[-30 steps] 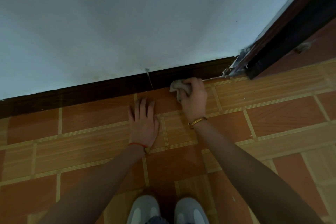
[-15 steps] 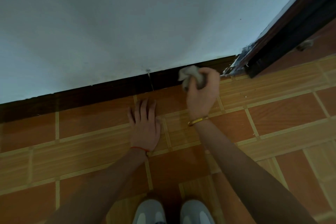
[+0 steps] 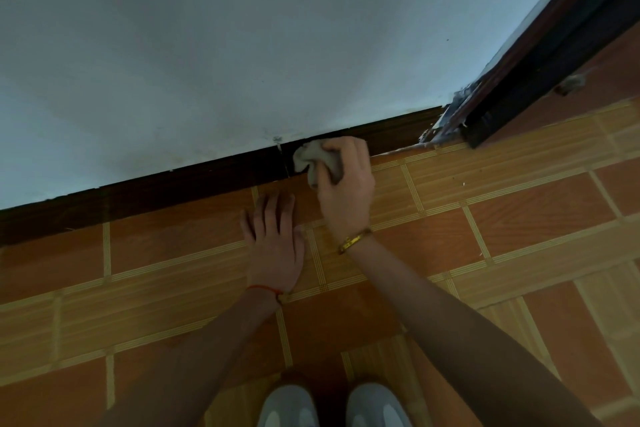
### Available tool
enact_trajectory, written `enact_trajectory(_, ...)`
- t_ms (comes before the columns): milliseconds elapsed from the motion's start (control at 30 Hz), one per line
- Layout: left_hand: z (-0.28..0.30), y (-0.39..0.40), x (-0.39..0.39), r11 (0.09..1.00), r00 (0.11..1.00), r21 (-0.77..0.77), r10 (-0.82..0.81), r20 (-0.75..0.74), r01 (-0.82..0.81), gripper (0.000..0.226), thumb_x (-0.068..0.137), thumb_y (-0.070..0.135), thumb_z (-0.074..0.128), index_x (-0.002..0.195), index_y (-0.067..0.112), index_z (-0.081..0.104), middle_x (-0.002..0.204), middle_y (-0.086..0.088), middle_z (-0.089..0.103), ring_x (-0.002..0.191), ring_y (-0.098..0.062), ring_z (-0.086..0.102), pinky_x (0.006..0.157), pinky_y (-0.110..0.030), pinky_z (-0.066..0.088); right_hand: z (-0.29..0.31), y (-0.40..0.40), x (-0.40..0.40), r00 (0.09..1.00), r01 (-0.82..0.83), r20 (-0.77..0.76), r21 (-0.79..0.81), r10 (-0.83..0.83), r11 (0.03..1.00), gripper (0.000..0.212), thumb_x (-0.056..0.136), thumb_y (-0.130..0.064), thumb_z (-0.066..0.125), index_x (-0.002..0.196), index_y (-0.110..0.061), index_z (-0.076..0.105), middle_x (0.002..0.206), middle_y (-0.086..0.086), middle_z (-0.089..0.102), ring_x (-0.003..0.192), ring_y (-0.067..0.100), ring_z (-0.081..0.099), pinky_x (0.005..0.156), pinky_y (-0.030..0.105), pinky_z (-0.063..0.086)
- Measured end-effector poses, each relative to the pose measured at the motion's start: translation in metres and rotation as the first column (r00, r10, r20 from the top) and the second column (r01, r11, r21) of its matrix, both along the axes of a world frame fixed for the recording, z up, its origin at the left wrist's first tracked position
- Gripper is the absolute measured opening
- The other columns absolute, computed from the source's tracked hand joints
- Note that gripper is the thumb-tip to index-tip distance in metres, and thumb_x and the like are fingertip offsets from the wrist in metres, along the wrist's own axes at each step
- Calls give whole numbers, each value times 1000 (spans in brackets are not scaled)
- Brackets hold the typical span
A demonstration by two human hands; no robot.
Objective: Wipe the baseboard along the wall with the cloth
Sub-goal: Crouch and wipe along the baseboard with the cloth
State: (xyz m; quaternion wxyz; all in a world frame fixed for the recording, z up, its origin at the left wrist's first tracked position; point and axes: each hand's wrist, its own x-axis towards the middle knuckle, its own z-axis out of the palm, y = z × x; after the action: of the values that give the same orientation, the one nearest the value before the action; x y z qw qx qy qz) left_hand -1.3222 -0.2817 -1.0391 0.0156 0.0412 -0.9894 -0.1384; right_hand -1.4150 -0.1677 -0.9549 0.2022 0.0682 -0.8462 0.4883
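The right hand (image 3: pixel 346 191) grips a crumpled cloth (image 3: pixel 313 159) against the dark baseboard (image 3: pixel 173 187). Just beside it, the left hand (image 3: pixel 273 246) lies flat, fingers straight, on the floor (image 3: pixel 519 218).

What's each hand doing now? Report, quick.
Left hand: open, flat on the floor tiles.
Right hand: grips the cloth against the baseboard.

A: What lies underfoot?
B: A floor (image 3: pixel 519 211) of orange tiles crossed by pale striped bands, with a pair of grey shoes (image 3: pixel 332 407) at the bottom edge.
A: And higher up?
B: A pale wall (image 3: pixel 242 45), and at the right a dark door frame (image 3: pixel 540 73) with chipped white paint at its foot
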Motion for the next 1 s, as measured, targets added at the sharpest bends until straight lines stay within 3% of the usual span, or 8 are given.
enact_trajectory(100,0,1,0,1000,1000,3,2,-9,-2,55,99,33,33,149,12,41,153,-15,39,144,-36,32,118,-64,18,4,27,-12,975,223,1,-54,-223,973,22,80,6,67,99,-2,60,101,5,56,92,6,52,80,6,40)
enact_trajectory(200,0,1,0,1000,1000,-4,-2,7,2,56,98,32,33,151,13,39,154,-15,38,145,-35,31,118,-65,17,7,50,-27,901,433,36,-128,-432,892,20,81,4,63,100,-1,59,103,8,57,93,9,53,81,3,39)
enact_trajectory(300,-1,1,0,1000,1000,-11,4,13,-4,57,97,32,32,151,13,38,155,-15,37,145,-36,31,118,-65,16,8,45,-26,926,378,48,-106,-375,920,23,81,5,63,101,-3,57,106,9,56,97,8,53,83,8,43)
enact_trajectory(533,-1,1,1,1000,1000,-12,-9,-6,9,56,97,32,34,149,11,40,153,-17,39,145,-37,29,117,-66,18,-3,-2,1,1000,-14,19,3,14,1000,26,78,6,66,101,-5,60,108,4,53,97,16,56,79,25,52)
enact_trajectory(633,1,0,1,1000,1000,1,-8,-2,8,56,97,32,34,150,12,40,154,-16,38,145,-36,30,117,-65,17,-1,15,-8,998,51,-34,4,-51,999,24,80,7,66,100,-3,60,105,6,55,96,13,55,81,19,49)
enact_trajectory(733,1,1,1,1000,1000,1,-4,16,4,57,97,31,34,151,13,39,155,-15,37,146,-35,29,117,-65,17,6,45,-24,943,331,-17,-66,-333,941,22,81,5,63,101,-2,59,103,5,56,95,14,55,83,11,43)
enact_trajectory(833,1,1,1,1000,999,-5,-3,36,3,57,98,32,31,151,13,38,156,-15,36,146,-35,28,118,-65,15,11,78,-47,838,540,30,-186,-545,821,21,82,1,59,103,-3,58,107,6,56,99,19,58,87,26,51)
enact_trajectory(1000,1,2,0,1000,999,-13,4,40,-3,57,98,32,31,150,12,38,156,-15,35,146,-35,28,118,-65,15,5,61,-36,917,399,32,-104,-398,911,24,82,2,64,104,-4,56,109,7,56,100,10,55,86,11,46)
